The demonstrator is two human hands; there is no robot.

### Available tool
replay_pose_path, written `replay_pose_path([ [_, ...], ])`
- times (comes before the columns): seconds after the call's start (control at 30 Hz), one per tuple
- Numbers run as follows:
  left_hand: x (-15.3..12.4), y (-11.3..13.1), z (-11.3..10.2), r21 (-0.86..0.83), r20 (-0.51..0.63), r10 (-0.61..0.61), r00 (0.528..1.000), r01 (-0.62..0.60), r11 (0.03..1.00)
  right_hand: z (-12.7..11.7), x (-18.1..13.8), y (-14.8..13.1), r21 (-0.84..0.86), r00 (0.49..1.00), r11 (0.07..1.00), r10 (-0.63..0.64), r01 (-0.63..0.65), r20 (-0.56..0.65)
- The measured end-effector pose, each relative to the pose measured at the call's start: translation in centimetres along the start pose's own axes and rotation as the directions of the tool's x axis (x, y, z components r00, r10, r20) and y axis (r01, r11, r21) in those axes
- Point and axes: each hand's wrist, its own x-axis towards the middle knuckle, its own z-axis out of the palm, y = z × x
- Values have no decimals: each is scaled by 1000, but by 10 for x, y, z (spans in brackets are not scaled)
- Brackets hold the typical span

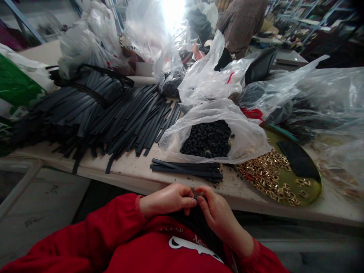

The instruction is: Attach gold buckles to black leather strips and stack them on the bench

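My left hand (166, 200) and my right hand (216, 212) meet close to my chest, just below the table's front edge. Both are closed in a pinch on a small black piece (195, 198), mostly hidden by the fingers. Dark strap material lies in my lap below them. On the table just ahead lies a short bundle of black straps (186, 168). Behind it an open clear plastic bag (244, 136) holds small black loops (207, 138). To the right a round gold tray (311, 189) carries several gold buckles (267, 172).
A large heap of black straps (108, 113) covers the left of the pale table (131, 170). Clear plastic bags (313, 94) crowd the back and right. A flat black piece (297, 159) lies on the tray. Another person in a brown top (241, 22) works at the far side.
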Motion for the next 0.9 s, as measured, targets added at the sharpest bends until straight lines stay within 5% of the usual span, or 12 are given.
replay_pose_path([
  [0.2, 1, 6, 4, 204, 12, 95, 995, -96, 974, 7, -9, -3, 177, 999, 983, 46, -45, -6],
  [0.3, 1, 6, -10, 406, -86, 168, 982, -120, 906, -3, -1, 5, 55, 988, 996, 71, -64, -139],
  [0.43, 9, 2, -29, 613, -419, 338, 843, -12, 790, -25, 29, 33, -279, 924, 946, 49, -164, -379],
  [0.6, 11, -11, -51, 727, -522, 434, 734, 117, 677, -26, 57, 64, -565, 880, 817, -181, -114, -439],
  [0.73, -6, -23, -95, 617, -752, 273, 600, 496, 611, -21, 56, 66, -569, 815, 816, -259, -103, -519],
  [0.8, -12, -29, -119, 538, -819, 210, 534, 590, 602, -22, 52, 60, -560, 800, 825, -282, -80, -530],
  [0.9, -12, -37, -143, 478, -852, 137, 505, 645, 597, -25, 48, 46, -545, 805, 838, -309, -21, -507],
])
